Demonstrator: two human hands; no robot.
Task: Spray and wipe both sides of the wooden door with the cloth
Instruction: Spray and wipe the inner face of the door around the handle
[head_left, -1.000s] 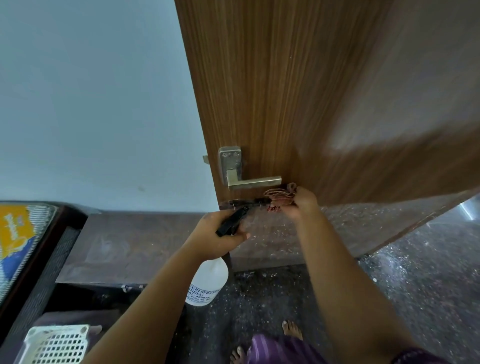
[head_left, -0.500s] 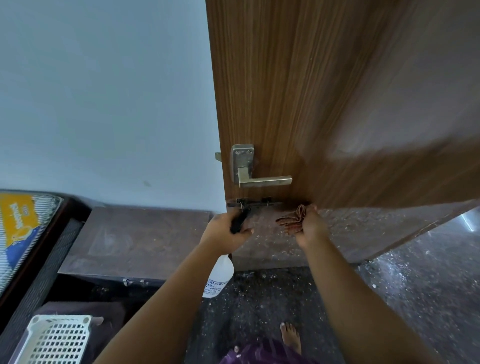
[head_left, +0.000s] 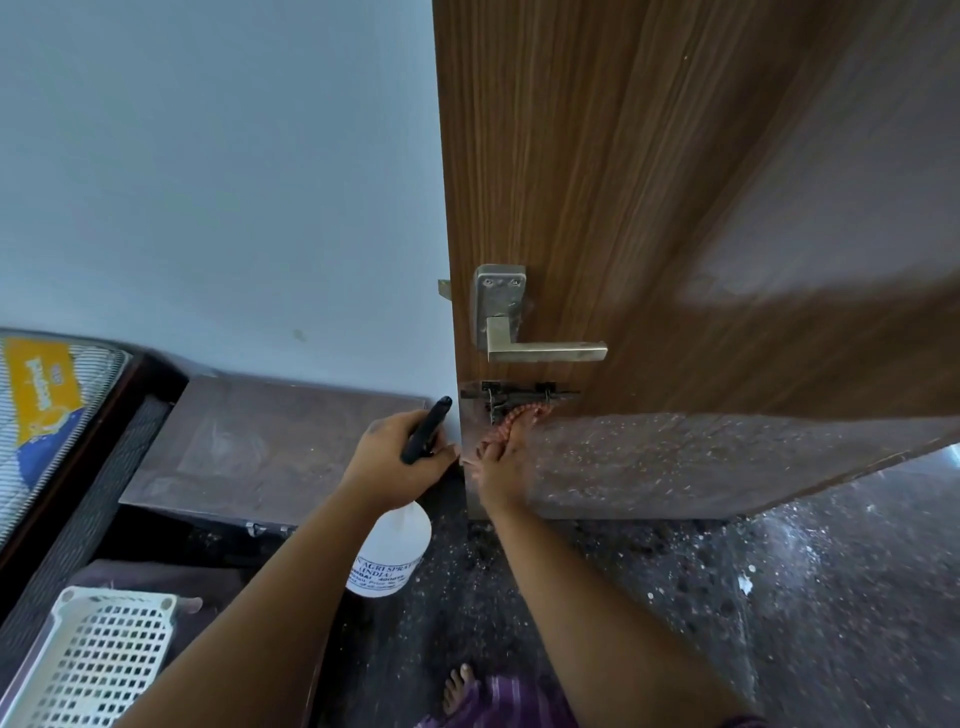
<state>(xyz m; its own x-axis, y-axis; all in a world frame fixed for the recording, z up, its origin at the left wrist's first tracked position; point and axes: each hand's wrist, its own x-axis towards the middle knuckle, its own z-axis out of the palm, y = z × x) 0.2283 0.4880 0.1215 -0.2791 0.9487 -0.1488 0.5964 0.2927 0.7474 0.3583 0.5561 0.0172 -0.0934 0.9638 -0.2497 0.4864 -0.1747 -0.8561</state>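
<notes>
The right hand (head_left: 501, 470), clutching the cloth (head_left: 511, 423), has slid toward the door (head_left: 649, 208) edge below the handle (head_left: 540, 351). The left hand (head_left: 395, 462) grips the sprayer (head_left: 389, 556). Wiping continues there.

Red cloth (head_left: 511, 422) against brown door (head_left: 649, 182)

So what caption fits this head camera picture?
Right hand wipes the wooden door's latch with a cloth; left hand holds the spray bottle.

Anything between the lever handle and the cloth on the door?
Yes: head view shows a dark slide bolt between the lever handle and the cloth held by the right hand.
</notes>
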